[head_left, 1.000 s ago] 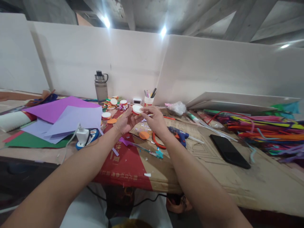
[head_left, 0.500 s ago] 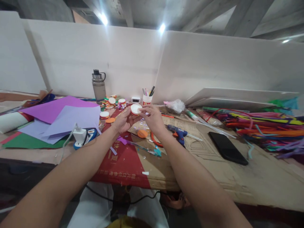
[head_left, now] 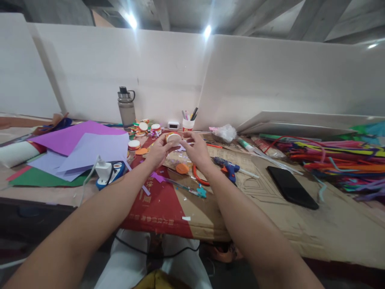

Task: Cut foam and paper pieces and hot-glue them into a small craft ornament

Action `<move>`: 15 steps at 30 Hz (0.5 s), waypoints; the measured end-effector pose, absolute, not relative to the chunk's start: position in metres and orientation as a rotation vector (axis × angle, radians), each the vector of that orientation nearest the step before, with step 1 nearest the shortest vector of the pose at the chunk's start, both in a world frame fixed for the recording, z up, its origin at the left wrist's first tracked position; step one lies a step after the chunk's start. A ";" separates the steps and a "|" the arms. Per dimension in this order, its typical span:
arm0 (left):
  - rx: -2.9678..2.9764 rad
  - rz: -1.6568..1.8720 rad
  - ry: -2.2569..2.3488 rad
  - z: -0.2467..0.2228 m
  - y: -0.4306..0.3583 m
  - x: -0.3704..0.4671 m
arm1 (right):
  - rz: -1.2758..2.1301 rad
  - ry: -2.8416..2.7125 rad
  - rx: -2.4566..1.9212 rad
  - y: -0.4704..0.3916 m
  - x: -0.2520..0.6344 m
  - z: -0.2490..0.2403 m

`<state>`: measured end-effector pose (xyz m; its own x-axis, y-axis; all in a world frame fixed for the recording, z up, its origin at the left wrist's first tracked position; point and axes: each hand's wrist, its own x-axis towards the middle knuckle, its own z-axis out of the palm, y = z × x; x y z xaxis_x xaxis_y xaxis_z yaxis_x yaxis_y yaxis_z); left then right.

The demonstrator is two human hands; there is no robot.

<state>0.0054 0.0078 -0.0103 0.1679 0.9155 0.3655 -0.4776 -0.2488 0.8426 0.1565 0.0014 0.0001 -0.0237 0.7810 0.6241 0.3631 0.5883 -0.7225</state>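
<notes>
Far left of the pen cup (head_left: 188, 125), overlapping purple sheets (head_left: 80, 138); nearer left, an upright water bottle (head_left: 126, 113), perhaps set back to spare working room. In front of the cup, slightly left, gripped in the left hand (head_left: 159, 152), a small white-faced disc (head_left: 173, 137), tilted probably to expose its edge. In front of the cup, slightly right, the right hand (head_left: 197, 150), fingers curled beside the disc, contact impossible to tell. Right of the cup, a glue gun (head_left: 231, 172), presumably within easy reach; farther right, a black phone (head_left: 291, 188).

Before me, red-and-brown cardboard (head_left: 207, 224) partly covers a worktable (head_left: 45, 196). Coloured paper sheets (head_left: 96, 154) overlap at left; a water bottle (head_left: 126, 112) and pen cup (head_left: 188, 125) stand along the back; a glue gun (head_left: 230, 171), a black phone (head_left: 291, 187) and a heap of bright strips (head_left: 345, 164) lie toward the right.
</notes>
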 end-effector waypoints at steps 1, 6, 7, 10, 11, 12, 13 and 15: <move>1.191 1.422 0.529 -0.011 0.008 0.006 | 0.444 -1.641 -0.973 0.002 0.157 -0.001; 1.324 1.412 0.654 -0.014 0.012 0.002 | 0.525 -1.642 -0.975 0.004 0.159 -0.002; 1.368 1.412 0.673 -0.014 0.013 0.001 | 0.560 -1.625 -0.975 0.005 0.159 -0.002; 1.457 1.409 0.712 -0.011 0.013 -0.002 | 0.657 -1.578 -0.974 0.006 0.159 -0.002; 1.462 1.404 0.720 -0.011 0.013 -0.002 | 0.683 -1.568 -0.973 0.007 0.159 -0.002; 1.458 1.394 0.724 -0.010 0.013 -0.002 | 0.706 -1.557 -0.971 0.007 0.159 -0.003; 1.447 1.384 0.724 -0.010 0.012 -0.001 | 0.727 -1.545 -0.968 0.008 0.159 -0.004; 1.406 1.371 0.712 -0.010 0.010 0.000 | 0.773 -1.520 -0.963 0.010 0.159 -0.006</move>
<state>0.0002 0.0105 -0.0102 0.1824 0.9131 0.3646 -0.2271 -0.3216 0.9192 0.1590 0.0102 -0.0061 -0.0448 0.8914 0.4510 0.1603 0.4520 -0.8775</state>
